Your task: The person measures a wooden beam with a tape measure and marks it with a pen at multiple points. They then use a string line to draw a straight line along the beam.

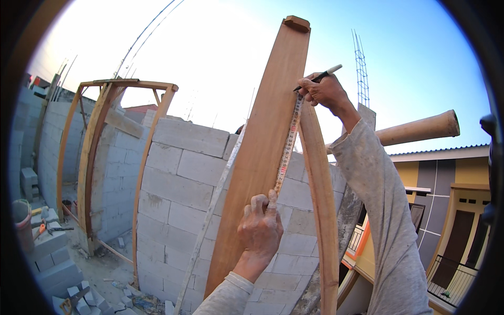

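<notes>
A wide brown wooden board (pixel 262 126) stands tall and slanted before me, with a small wood block (pixel 297 23) at its top. Along its right edge runs a white tape measure (pixel 289 144) with black and red marks. My left hand (pixel 261 228) is closed at the tape's lower end, thumb up against it. In my right hand (pixel 325 94) is a black marker (pixel 318 77) with a pale end, its dark tip at the board's edge near the upper end of the tape. Whether these fingers also touch the tape, I cannot tell.
Behind the board rises a grey block wall (pixel 178 184). A curved timber (pixel 318 210) stands just right of it, and a thick round pole (pixel 420 128) juts rightward. Wooden door frames (pixel 86 163), stacked blocks (pixel 52 262) and a bucket (pixel 22 223) are at left.
</notes>
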Demonstrator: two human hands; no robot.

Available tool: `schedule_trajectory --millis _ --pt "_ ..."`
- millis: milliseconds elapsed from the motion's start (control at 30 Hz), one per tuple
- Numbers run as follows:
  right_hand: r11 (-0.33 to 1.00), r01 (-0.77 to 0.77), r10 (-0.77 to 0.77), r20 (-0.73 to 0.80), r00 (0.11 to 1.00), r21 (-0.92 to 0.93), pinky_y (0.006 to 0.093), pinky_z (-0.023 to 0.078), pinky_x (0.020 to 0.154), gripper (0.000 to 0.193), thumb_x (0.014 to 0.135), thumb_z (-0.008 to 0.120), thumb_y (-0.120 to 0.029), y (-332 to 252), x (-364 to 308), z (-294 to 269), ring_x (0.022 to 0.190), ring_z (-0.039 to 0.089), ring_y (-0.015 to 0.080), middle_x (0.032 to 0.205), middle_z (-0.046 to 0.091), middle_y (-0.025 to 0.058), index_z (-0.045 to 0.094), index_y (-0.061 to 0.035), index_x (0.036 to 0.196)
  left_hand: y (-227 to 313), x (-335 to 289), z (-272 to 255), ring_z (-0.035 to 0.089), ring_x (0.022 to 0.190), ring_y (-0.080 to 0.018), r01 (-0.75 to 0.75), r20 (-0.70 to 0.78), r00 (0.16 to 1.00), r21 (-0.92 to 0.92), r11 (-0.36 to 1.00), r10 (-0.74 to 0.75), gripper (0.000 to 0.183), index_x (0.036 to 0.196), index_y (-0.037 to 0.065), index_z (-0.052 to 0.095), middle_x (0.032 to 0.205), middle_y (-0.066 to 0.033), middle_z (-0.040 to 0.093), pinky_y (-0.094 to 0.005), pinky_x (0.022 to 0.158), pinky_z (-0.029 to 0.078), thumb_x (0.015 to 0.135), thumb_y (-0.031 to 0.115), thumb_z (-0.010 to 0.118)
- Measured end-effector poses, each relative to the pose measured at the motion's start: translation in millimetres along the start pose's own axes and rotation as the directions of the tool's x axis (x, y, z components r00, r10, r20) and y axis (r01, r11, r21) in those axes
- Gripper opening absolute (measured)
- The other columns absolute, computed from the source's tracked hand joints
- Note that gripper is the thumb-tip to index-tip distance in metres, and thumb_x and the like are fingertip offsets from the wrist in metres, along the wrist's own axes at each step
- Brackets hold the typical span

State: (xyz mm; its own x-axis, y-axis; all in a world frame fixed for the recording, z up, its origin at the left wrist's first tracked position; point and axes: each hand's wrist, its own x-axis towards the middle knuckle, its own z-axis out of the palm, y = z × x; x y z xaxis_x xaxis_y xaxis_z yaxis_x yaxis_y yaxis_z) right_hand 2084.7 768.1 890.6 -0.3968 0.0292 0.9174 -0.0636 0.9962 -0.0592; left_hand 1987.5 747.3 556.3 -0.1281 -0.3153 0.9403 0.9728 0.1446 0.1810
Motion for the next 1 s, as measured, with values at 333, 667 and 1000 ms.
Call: schedule_trajectory --millis 333,667,1000 --pt "0.997 -0.08 0.079 -0.079 0.994 -0.017 0.0248 0.051 0.051 0.026 0.098 0.067 -0.026 12 -9 -15 0.059 0.058 0.01 0.079 0.068 0.0065 0.068 0.0002 0.099 0 1 1 0.06 0.073 -0.0202 0.008 -0.02 1.0 -0.005 1.0 -0.009 0.045 0.123 0.014 0.071 0.095 -0.0002 0.057 -0.033 0.057 0.054 0.079 0.01 0.072" --pt "0.983 -0.036 0.075 -0.212 0.974 0.182 0.023 0.052 0.05 0.03 0.101 0.059 -0.022 43 -137 14 0.061 0.066 0.0103 0.084 0.071 0.0101 0.066 0.0032 0.116 1 -1 -2 0.061 0.076 -0.0212 0.046 -0.058 0.997 -0.148 0.988 -0.055 0.048 0.126 0.014 0.071 0.096 -0.0029 0.058 -0.0335 0.06 0.054 0.079 0.003 0.073" --pt "0.815 -0.273 0.202 0.19 0.961 0.512 0.0339 0.059 0.087 0.059 0.087 0.082 -0.032 30 -514 165 0.101 0.072 0.0244 0.111 0.072 0.0174 0.059 0.0035 0.129 18 -5 -71 0.06 0.086 -0.0137 0.106 -0.224 0.947 -0.455 0.884 -0.229 0.032 0.123 -0.004 0.069 0.105 -0.0085 0.061 -0.0256 0.064 0.051 0.091 -0.002 0.066"
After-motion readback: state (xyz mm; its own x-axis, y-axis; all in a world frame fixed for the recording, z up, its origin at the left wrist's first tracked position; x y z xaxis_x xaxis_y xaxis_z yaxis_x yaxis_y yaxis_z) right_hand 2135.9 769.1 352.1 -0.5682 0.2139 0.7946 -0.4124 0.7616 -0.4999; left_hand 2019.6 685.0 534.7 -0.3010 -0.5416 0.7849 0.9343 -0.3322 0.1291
